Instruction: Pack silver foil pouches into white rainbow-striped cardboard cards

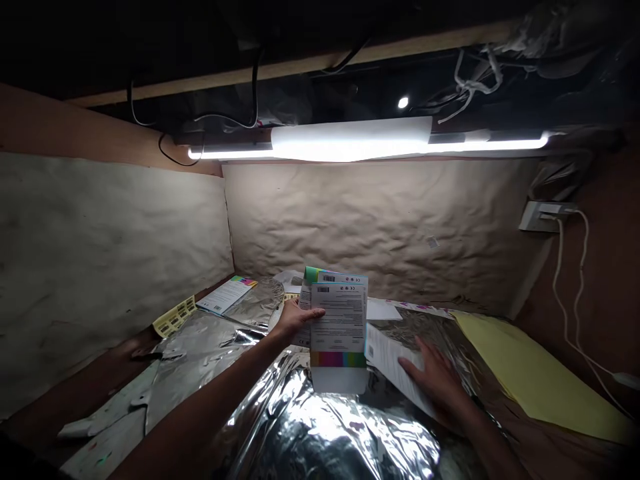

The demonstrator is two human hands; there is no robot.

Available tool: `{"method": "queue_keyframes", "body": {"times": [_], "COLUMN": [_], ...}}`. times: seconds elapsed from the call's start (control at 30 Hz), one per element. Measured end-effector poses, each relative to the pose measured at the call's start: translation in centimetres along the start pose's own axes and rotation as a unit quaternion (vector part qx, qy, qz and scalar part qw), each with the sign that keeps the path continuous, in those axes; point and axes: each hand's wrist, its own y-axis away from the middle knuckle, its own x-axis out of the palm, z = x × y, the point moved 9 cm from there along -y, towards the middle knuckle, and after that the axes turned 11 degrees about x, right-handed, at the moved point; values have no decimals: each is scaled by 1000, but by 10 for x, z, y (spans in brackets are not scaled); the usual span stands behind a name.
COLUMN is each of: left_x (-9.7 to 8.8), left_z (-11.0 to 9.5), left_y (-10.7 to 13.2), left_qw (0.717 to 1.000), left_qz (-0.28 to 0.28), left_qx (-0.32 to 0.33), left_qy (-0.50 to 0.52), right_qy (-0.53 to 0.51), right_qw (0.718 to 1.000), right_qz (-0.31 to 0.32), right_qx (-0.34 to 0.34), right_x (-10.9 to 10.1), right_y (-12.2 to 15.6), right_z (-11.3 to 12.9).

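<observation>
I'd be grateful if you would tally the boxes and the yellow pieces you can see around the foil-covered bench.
Boxes in the left hand: 2
Box lying at the far left: 1
Yellow sheet: 1
Yellow perforated piece: 1
Total: 5

The left hand [297,319] and right hand [435,380] are bare and slender, and the left forearm [200,407] and right forearm [493,447] are bare too, tapering toward the wrists.
</observation>
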Motion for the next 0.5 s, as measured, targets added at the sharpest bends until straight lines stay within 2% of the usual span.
{"method": "queue_keyframes", "body": {"times": [0.1, 0.17, 0.23, 0.33, 0.4, 0.5], "left_x": [-2, -6, -11, -20, -25, -28], "left_z": [8, 13, 19, 24, 26, 26], "left_y": [5, 8, 9, 10, 11, 12], "left_qw": [1000, 999, 998, 996, 994, 994], "left_qz": [-8, -26, -50, -86, -102, -106], "left_qx": [-5, -7, -10, -10, -9, -11], "left_qy": [8, 18, 27, 36, 39, 39], "right_qy": [53, 49, 4, -78, -155, -330], "right_qw": [998, 998, 999, 991, 977, 934], "right_qz": [39, 37, 52, 113, 147, 133], "right_qx": [-15, -16, -11, -2, -11, -25], "right_x": [1, -4, -7, -13, -30, -79], "right_y": [3, 7, 8, 7, 8, 18], "right_z": [-5, -2, 0, -6, -11, -12]}}
